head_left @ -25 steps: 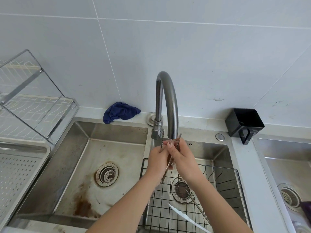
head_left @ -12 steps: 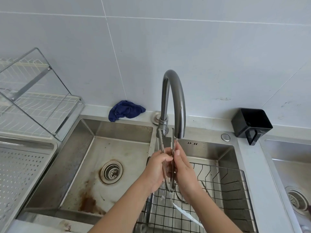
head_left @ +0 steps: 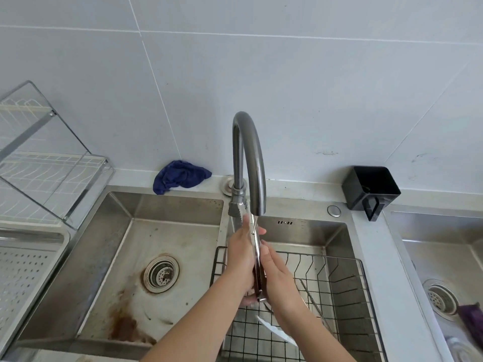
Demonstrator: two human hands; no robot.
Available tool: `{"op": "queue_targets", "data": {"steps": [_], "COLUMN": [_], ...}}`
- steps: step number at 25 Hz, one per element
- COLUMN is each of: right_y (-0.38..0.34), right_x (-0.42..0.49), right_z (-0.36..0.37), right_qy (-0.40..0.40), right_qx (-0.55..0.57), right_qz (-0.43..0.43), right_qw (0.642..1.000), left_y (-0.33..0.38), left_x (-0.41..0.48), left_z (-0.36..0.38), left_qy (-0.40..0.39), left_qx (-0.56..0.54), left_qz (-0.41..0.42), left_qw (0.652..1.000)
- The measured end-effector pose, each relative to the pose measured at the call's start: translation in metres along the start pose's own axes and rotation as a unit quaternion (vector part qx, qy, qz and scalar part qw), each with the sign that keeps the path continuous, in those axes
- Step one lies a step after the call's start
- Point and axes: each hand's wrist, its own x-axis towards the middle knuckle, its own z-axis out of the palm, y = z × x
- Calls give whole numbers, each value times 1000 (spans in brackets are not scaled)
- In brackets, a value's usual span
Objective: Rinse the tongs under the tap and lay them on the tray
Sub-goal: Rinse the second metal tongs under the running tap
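Both hands, left hand and right hand, grasp the tongs upright under the tap; wet metal may slip into the wire basket below

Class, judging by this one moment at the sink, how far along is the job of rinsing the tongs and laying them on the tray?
Done: nothing is finished. In hand: the left hand and right hand press the tongs between them under the tap. Left: laying them on the perforated tray, far left.
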Motion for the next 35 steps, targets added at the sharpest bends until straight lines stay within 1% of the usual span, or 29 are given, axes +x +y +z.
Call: {"op": "queue_targets", "data": {"steps": [1,3,5,7,8,10,12,15,17,19,23,24,26,27,28,30,32,34,35], "right_y": [-1,-2,-5,-10,-14,-21,-28,-41,-47,-48,-35,-34,-34,-35,-36,-38,-43,-45,-44], "right_x": [0,3,12,23,29,39,49,67,74,72,57,51,39,36,33,32,32,34,35], "right_z": [0,-4,-12,-18,-20,-18,-11,8,18,21,-4,-14,-28,-30,-31,-33,-35,-40,-42], "right_qy": [6,32,59,62,55,31,15,-12,-36,-51,-63,-81,-138,-151,-138,-58,-11,-6,-5], "right_qx": [-23,-93,-165,-250,-299,-372,-415,-461,-478,-453,-325,-285,-220,-217,-241,-330,-379,-414,-430], "right_qz": [-11,-51,-97,-125,-133,-153,-172,-151,-147,-134,-82,-65,-48,-56,-78,-148,-193,-206,-205], "right_qw": [1000,994,980,958,943,915,893,874,865,880,940,953,965,963,958,930,905,887,879], "left_y": [2,5,7,11,14,20,29,34,35,36,27,22,14,12,10,7,2,-5,-12], "left_x": [0,0,-3,-4,-3,1,6,11,13,14,19,18,16,17,18,19,19,16,14], "left_z": [2,-1,-8,-17,-22,-33,-41,-53,-57,-59,-48,-40,-28,-25,-21,-13,-14,-26,-36], "left_qy": [1,-9,-51,-86,-89,-68,-47,-62,-82,-95,-110,-120,-142,-144,-143,-134,-125,-124,-107], "left_qx": [-3,-10,-85,-170,-192,-212,-236,-314,-337,-328,-309,-310,-305,-295,-284,-228,-164,-105,-54], "left_qz": [19,21,3,26,41,59,50,31,32,32,6,-8,-24,-22,-21,-21,-7,14,44], "left_qw": [1000,1000,995,981,976,973,969,947,938,939,945,943,941,944,948,964,978,987,992]}}
